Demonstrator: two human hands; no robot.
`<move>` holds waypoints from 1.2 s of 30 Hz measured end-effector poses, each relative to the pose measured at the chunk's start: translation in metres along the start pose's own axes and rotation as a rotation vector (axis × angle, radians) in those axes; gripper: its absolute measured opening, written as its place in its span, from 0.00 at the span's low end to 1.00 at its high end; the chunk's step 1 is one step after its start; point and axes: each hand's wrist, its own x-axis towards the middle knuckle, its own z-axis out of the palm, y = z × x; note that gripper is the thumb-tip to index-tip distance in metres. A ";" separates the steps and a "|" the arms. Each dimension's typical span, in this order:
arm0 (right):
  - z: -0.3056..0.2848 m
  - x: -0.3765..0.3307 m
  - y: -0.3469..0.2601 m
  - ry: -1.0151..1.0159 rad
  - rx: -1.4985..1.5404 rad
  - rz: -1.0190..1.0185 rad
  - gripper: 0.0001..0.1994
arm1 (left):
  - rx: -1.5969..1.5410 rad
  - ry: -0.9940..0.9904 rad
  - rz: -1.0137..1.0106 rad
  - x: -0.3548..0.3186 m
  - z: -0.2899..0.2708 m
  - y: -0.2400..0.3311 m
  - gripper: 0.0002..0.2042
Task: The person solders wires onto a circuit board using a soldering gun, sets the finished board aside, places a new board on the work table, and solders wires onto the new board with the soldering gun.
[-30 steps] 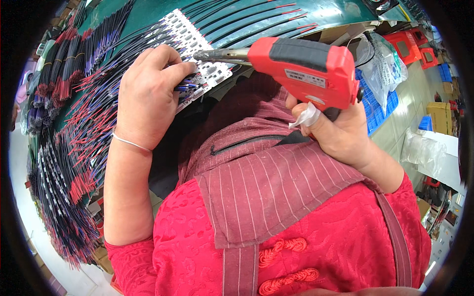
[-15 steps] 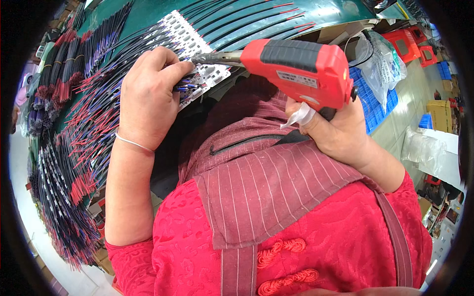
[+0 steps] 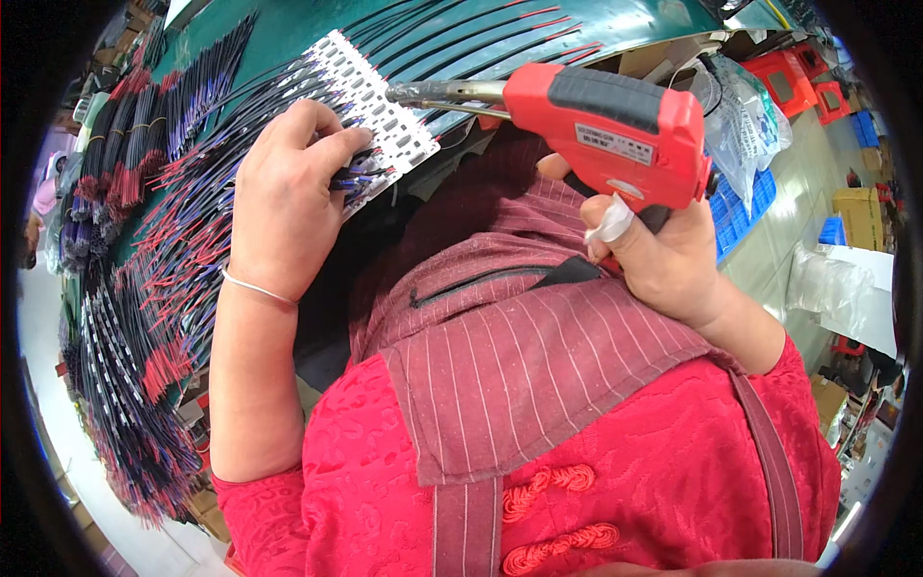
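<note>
My right hand (image 3: 663, 255) grips a red soldering gun (image 3: 615, 135) with a black top pad. Its long metal nozzle points left, and the tip sits above a white perforated board (image 3: 370, 96). A thin rod runs under the nozzle. My left hand (image 3: 288, 197) is closed over black wires (image 3: 279, 91) at the board's left edge, its thumb resting by the near rows. The fingertips below are hidden. Many wires with red and blue ends (image 3: 192, 231) fan out left of this hand. White tape (image 3: 611, 223) wraps a finger of my right hand.
Bundled black-and-red wires (image 3: 120, 144) lie on the green table (image 3: 279, 29) at the far left, with more wires (image 3: 135, 404) hanging nearer. Beyond my right hand are a blue crate (image 3: 735, 216), a clear plastic bag (image 3: 750, 125) and red plastic frames (image 3: 784, 82).
The soldering gun has shifted right, and its tip has drawn away from my left thumb. The board has slid slightly left. My left thumb and index finger have parted a little.
</note>
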 end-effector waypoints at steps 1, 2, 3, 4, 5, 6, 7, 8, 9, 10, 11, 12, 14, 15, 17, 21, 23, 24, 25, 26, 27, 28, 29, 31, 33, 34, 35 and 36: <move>0.000 -0.001 -0.001 0.002 0.001 -0.003 0.15 | 0.002 0.000 0.003 0.000 -0.002 0.001 0.16; 0.000 -0.001 -0.002 0.003 0.028 0.002 0.15 | -0.044 -0.009 -0.024 -0.001 -0.004 0.002 0.17; 0.000 -0.002 -0.003 0.006 0.054 0.008 0.14 | -0.090 -0.018 -0.050 -0.002 -0.006 0.001 0.17; -0.001 -0.003 -0.001 0.008 0.056 0.006 0.14 | -0.089 -0.019 -0.047 -0.004 -0.006 0.000 0.17; -0.001 -0.004 0.001 0.017 0.060 -0.017 0.14 | -0.102 0.026 -0.025 -0.007 -0.005 -0.003 0.17; -0.002 -0.004 0.002 0.024 0.064 -0.040 0.14 | -0.114 0.072 -0.005 -0.008 -0.004 -0.003 0.17; -0.004 -0.005 0.003 0.023 0.066 -0.041 0.14 | -0.112 0.071 -0.005 -0.008 -0.004 -0.002 0.17; -0.007 -0.005 0.003 0.012 0.013 -0.032 0.14 | -0.064 0.153 0.074 -0.007 -0.004 0.000 0.17; -0.008 -0.006 0.003 0.004 -0.039 -0.023 0.15 | -0.016 0.231 0.157 -0.007 -0.004 0.002 0.18; -0.009 -0.007 0.002 0.006 -0.036 -0.025 0.15 | -0.014 0.230 0.160 -0.007 -0.005 0.004 0.18; -0.008 -0.009 0.000 0.014 -0.009 0.028 0.15 | -0.036 0.250 0.161 -0.008 -0.006 0.006 0.19; -0.006 -0.010 -0.001 0.015 0.019 0.081 0.16 | -0.054 0.271 0.157 -0.010 -0.008 0.007 0.20; -0.004 -0.013 0.001 0.015 0.065 0.068 0.16 | -0.026 0.309 0.195 -0.014 -0.011 0.008 0.21; -0.003 -0.014 0.003 0.023 0.104 0.062 0.17 | -0.013 0.276 0.095 -0.016 -0.012 0.012 0.20; -0.002 -0.015 0.006 0.037 0.083 0.047 0.16 | -0.002 0.245 -0.004 -0.015 -0.009 0.015 0.19; 0.001 -0.020 0.006 0.069 0.103 0.013 0.17 | 0.110 0.189 -0.004 -0.014 -0.006 0.015 0.27; 0.000 -0.021 0.007 0.041 0.038 0.015 0.14 | 0.108 0.119 -0.006 -0.017 -0.004 0.015 0.29; -0.002 -0.022 0.007 0.019 -0.028 0.016 0.12 | 0.079 0.137 0.014 -0.017 -0.002 0.013 0.27; -0.004 -0.024 0.008 0.017 -0.030 0.018 0.12 | 0.050 0.155 0.033 -0.017 0.001 0.012 0.26; -0.006 -0.026 0.011 -0.010 -0.047 0.010 0.13 | 0.022 0.173 0.053 -0.017 0.003 0.012 0.24; -0.006 -0.026 0.012 -0.037 -0.063 0.002 0.13 | 0.043 0.183 0.023 -0.017 0.003 0.014 0.21; -0.005 -0.025 0.011 -0.039 -0.062 0.003 0.13 | 0.043 0.182 0.021 -0.018 0.003 0.015 0.21; -0.003 -0.023 0.009 -0.027 0.005 0.006 0.15 | 0.047 0.183 0.023 -0.019 0.003 0.015 0.20; -0.001 -0.021 0.005 -0.015 0.069 0.009 0.17 | 0.049 0.186 0.026 -0.018 0.003 0.016 0.20; 0.000 -0.021 0.002 0.006 0.007 0.043 0.16 | 0.050 0.194 0.005 -0.017 0.004 0.019 0.19; -0.002 -0.021 0.002 0.003 0.007 0.043 0.16 | 0.051 0.195 0.003 -0.017 0.004 0.019 0.19; -0.004 -0.020 0.001 -0.034 -0.099 0.029 0.15 | 0.056 0.183 0.018 -0.017 0.005 0.018 0.17; -0.006 -0.020 0.001 -0.069 -0.205 0.016 0.15 | 0.058 0.171 0.034 -0.016 0.006 0.018 0.16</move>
